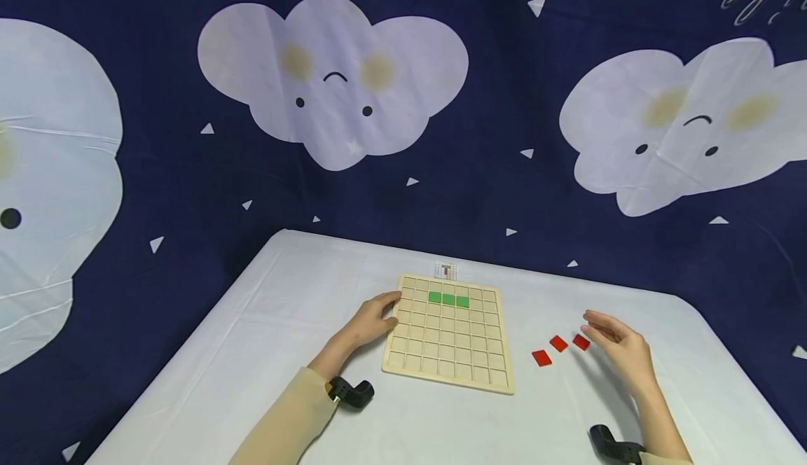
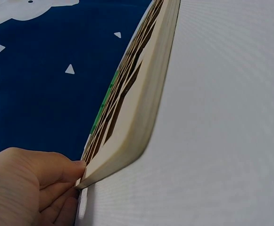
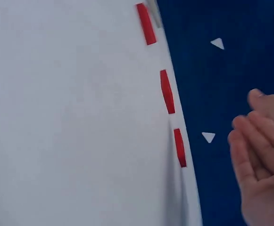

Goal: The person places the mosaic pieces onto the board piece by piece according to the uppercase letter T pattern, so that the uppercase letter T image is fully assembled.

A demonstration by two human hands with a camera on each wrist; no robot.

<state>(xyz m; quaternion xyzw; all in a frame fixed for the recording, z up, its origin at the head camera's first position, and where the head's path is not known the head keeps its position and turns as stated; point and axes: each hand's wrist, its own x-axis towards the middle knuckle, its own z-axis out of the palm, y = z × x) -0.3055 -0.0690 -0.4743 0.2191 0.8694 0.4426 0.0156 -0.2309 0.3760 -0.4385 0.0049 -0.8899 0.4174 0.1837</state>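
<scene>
My left hand (image 1: pixel 366 321) touches the left edge of a pale wooden grid board (image 1: pixel 441 354), with thumb and fingertips spread along that side. The left wrist view shows the thumb tip on the board's edge (image 2: pixel 139 117), the other fingers partly hidden beyond it. Three green square tiles (image 1: pixel 449 300) lie side by side in a row near the board's far end. My right hand (image 1: pixel 624 353) hovers above the table, fingers loosely bent and holding nothing. Beside its fingertips three red square tiles (image 1: pixel 558 344) lie apart on the table; the right wrist view shows them edge-on.
A small card with a grid pattern (image 1: pixel 445 271) lies just beyond the board's far edge. The white table (image 1: pixel 284 283) ends at a dark blue cloth (image 1: pixel 492 199) with clouds. Black wrist cameras (image 1: pixel 356 393) sit on both wrists.
</scene>
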